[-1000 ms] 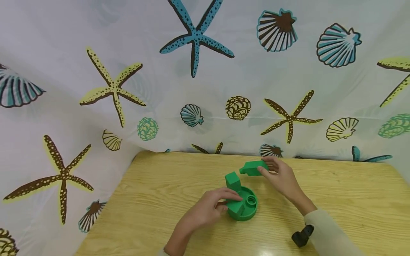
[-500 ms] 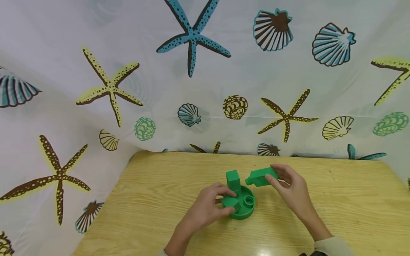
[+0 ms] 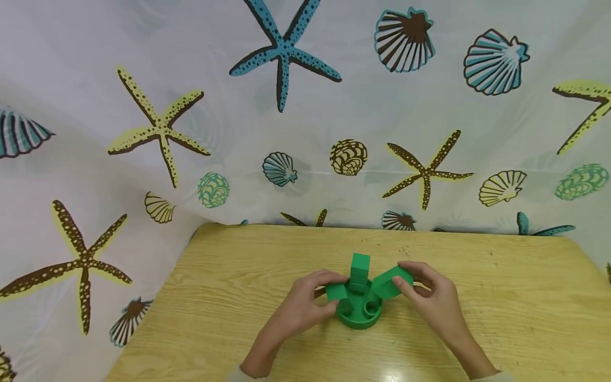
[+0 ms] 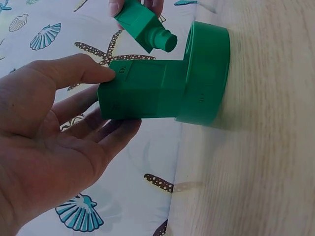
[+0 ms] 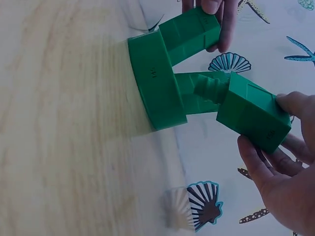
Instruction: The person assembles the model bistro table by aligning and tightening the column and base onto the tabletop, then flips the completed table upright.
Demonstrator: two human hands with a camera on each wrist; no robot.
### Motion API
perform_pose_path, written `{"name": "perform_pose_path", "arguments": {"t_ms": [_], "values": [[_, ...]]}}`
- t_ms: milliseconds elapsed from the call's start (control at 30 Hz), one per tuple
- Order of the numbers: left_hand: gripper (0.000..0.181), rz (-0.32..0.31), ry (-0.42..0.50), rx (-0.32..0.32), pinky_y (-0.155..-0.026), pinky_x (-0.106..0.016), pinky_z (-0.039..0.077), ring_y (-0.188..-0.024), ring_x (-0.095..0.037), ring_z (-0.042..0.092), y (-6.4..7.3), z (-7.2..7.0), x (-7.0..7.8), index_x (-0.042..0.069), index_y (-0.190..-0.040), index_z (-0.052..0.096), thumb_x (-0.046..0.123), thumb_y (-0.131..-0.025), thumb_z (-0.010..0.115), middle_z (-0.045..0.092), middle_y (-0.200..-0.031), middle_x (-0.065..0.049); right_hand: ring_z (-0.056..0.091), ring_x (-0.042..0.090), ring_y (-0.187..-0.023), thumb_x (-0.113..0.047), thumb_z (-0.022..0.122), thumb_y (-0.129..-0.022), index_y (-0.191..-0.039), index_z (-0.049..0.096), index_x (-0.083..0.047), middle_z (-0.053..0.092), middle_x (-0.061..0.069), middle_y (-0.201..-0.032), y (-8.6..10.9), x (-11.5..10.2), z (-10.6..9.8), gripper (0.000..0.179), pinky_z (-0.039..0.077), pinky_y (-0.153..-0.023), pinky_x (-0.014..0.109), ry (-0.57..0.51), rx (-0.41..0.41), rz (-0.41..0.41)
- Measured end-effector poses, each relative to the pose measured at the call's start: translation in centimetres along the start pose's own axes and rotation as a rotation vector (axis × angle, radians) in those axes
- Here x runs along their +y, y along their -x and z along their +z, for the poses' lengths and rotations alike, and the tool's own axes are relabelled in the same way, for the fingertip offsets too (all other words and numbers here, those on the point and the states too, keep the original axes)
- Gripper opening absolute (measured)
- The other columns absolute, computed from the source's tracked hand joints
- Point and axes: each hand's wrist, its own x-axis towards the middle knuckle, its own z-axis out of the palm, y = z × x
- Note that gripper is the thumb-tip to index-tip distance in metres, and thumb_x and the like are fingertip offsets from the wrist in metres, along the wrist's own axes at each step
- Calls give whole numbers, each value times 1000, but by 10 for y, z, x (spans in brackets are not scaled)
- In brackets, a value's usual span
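Observation:
A round green base with a raised rim sits on the table, and a ring-shaped threaded socket shows inside it. At its back stands an upright green block. My left hand holds a second green block between thumb and fingers, its lower end in the base. My right hand pinches a third green block by its far end. That block is tilted, with its threaded tip pointing down toward the base and apart from the socket. In the head view it overlaps the base's right edge.
The base rests on a wood-grain table. Behind it hangs a white cloth printed with starfish and shells, meeting the table's back and left edges.
My right hand has brought its block down and nearer to the base. The base has turned clockwise, so the upright block and socket have shifted. My left hand has changed its grip on its block.

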Motion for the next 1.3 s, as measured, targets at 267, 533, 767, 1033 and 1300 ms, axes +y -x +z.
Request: {"name": "perform_pose_path", "arguments": {"t_ms": [267, 533, 767, 1033, 1300], "values": [[34, -26, -19, 53, -101, -49, 52, -124, -29, 61, -5, 4, -3, 9, -130, 70, 11, -96, 75, 66, -128, -10, 69, 15, -104, -15, 80, -92, -119, 73, -11, 72, 6, -118, 3, 6, 4, 28, 61, -80, 29, -31, -43, -24], [34, -39, -11, 93, -97, -42, 56, -120, -28, 64, -6, 6, -5, 6, -126, 72, 12, -93, 78, 68, -124, -11, 70, 18, -105, -8, 81, -89, -119, 73, -12, 72, 2, -117, 6, 5, 14, 31, 61, -79, 28, 41, -53, -179], [35, -39, -12, 114, -93, -37, 58, -116, -28, 66, -8, 8, -5, 4, -124, 72, 13, -91, 80, 70, -121, -10, 71, 17, -101, -5, 83, -87, -118, 73, -14, 73, -1, -115, 7, 4, 15, 34, 61, -78, 30, 78, -42, -236], [32, -37, -38, 122, -90, -34, 59, -113, -28, 67, -10, 9, -5, 4, -119, 73, 13, -90, 82, 70, -118, -10, 70, 13, -99, -6, 86, -84, -117, 73, -12, 72, -4, -112, 7, 2, 19, 35, 62, -79, 36, 119, -60, -282], [32, -44, -34, 117, -90, -38, 59, -112, -28, 67, -8, 10, -6, 4, -117, 73, 15, -89, 83, 71, -117, -7, 69, 19, -110, -3, 79, -90, -121, 72, -13, 72, 2, -118, 9, 1, 16, 34, 60, -84, 32, 69, -170, -233]]}}
